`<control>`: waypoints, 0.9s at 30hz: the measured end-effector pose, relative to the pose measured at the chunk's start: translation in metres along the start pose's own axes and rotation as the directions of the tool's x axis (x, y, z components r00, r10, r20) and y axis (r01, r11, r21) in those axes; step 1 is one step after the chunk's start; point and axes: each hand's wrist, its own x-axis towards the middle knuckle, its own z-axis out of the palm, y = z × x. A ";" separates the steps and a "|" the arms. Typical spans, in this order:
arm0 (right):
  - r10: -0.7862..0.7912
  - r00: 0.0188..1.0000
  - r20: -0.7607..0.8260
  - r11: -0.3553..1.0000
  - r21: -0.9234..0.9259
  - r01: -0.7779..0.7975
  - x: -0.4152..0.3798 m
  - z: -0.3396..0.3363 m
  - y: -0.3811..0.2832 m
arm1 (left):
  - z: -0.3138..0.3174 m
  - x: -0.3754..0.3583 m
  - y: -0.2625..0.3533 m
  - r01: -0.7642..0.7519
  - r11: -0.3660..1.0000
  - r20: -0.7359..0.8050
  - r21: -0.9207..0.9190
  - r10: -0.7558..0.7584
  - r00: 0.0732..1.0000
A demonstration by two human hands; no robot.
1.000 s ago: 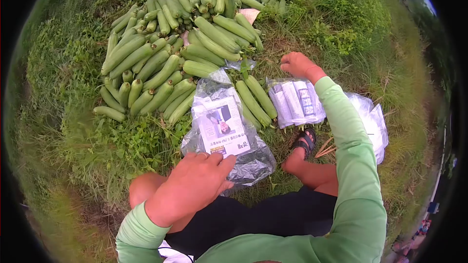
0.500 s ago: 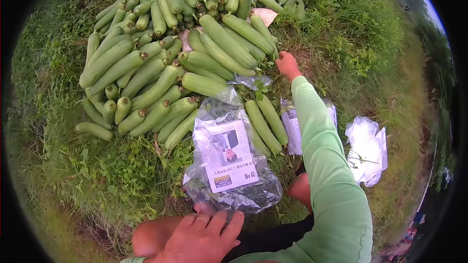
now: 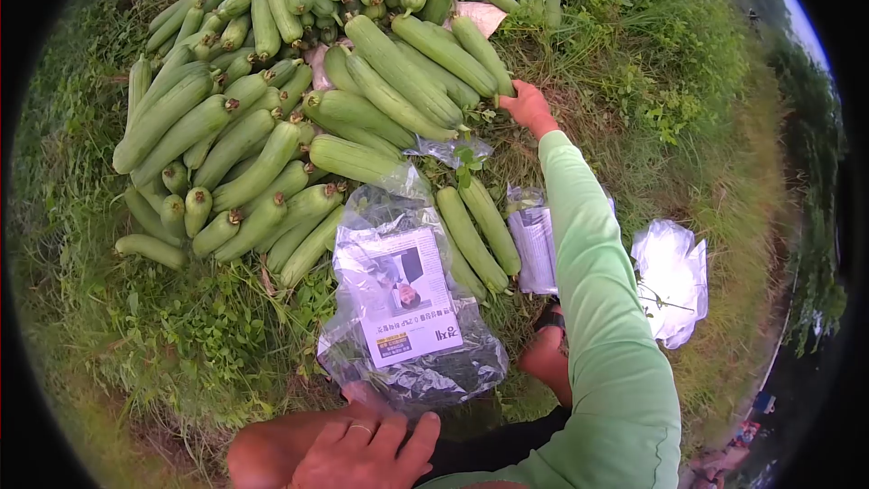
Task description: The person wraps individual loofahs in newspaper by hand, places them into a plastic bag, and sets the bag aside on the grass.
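My right hand point(image 3: 529, 109) reaches far out and closes around the lower end of a long green gourd point(image 3: 482, 52) at the right edge of the pile. More large gourds point(image 3: 403, 72) lie just left of it. My left hand point(image 3: 367, 453) rests on my knee, fingers stretched out and holding nothing. In front of it lies a clear plastic bag point(image 3: 453, 367) with a folded printed newspaper sheet point(image 3: 412, 294) in or under it. Two gourds point(image 3: 471, 240) lie right beside the bag.
A big heap of gourds point(image 3: 262, 163) spreads over the grass to the left and back. Beyond my forearm are a paper-wrapped bundle point(image 3: 534, 249) and a white plastic bag point(image 3: 670, 276). My sandalled foot point(image 3: 548, 344) is near the bundle.
My right hand has come onto the gourd's end, where it was just beside it before. The whole view has shifted, so the pile and bag sit further left. My left hand stays on my knee.
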 end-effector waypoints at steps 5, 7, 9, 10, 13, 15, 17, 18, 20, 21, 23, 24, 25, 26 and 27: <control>0.193 0.935 0.297 0.888 0.353 -0.295 -0.078 -0.052 0.014 | -0.005 -0.008 0.021 -0.051 0.996 -0.014 0.074 0.052 0.999; 0.223 0.921 0.319 0.803 0.475 -0.359 -0.131 -0.063 0.010 | -0.008 -0.013 0.031 -0.064 0.994 -0.013 0.085 0.065 0.998; 0.199 0.884 0.423 0.720 0.549 -0.425 -0.170 -0.064 0.024 | -0.009 -0.019 0.041 -0.066 0.995 -0.006 0.076 0.067 0.998; 0.178 0.865 0.470 0.675 0.581 -0.454 -0.186 -0.064 0.030 | -0.009 -0.022 0.045 -0.080 0.993 -0.023 0.082 0.082 0.996; 0.197 0.800 0.566 0.592 0.582 -0.558 -0.242 -0.059 0.038 | -0.003 -0.031 0.053 -0.107 0.990 -0.037 0.096 0.111 0.993; 0.229 0.753 0.617 0.557 0.551 -0.621 -0.266 -0.052 0.050 | 0.000 -0.034 0.059 -0.121 0.988 0.006 0.092 0.121 0.993; 0.216 0.735 0.642 0.583 0.520 -0.625 -0.287 -0.044 0.058 | 0.001 -0.037 0.063 -0.119 0.988 0.013 0.102 0.118 0.993; 0.208 0.725 0.656 0.595 0.504 -0.626 -0.299 -0.041 0.057 | 0.001 -0.040 0.065 -0.116 0.987 0.017 0.107 0.115 0.993; 0.181 0.711 0.680 0.621 0.482 -0.618 -0.317 -0.036 0.059 | 0.002 -0.043 0.069 -0.111 0.990 0.015 0.092 0.110 0.994; 0.181 0.707 0.683 0.658 0.450 -0.603 -0.322 -0.030 0.063 | 0.002 -0.045 0.070 -0.108 0.990 0.012 0.087 0.108 0.994; 0.179 0.683 0.709 0.711 0.386 -0.588 -0.325 -0.023 0.067 | 0.003 -0.046 0.071 -0.118 0.989 0.010 0.087 0.117 0.993; 0.168 0.691 0.703 0.752 0.362 -0.551 -0.327 -0.022 0.065 | 0.003 -0.046 0.071 -0.123 0.989 0.010 0.086 0.123 0.992; 0.156 0.698 0.699 0.790 0.335 -0.513 -0.329 -0.019 0.062 | 0.002 -0.046 0.072 -0.127 0.989 0.008 0.080 0.127 0.992; 0.145 0.704 0.696 0.825 0.307 -0.474 -0.330 -0.016 0.061 | 0.001 -0.045 0.073 -0.131 0.989 0.007 0.074 0.131 0.991; 0.143 0.711 0.688 0.843 0.292 -0.452 -0.330 -0.012 0.061 | 0.001 -0.046 0.074 -0.134 0.989 0.007 0.065 0.134 0.991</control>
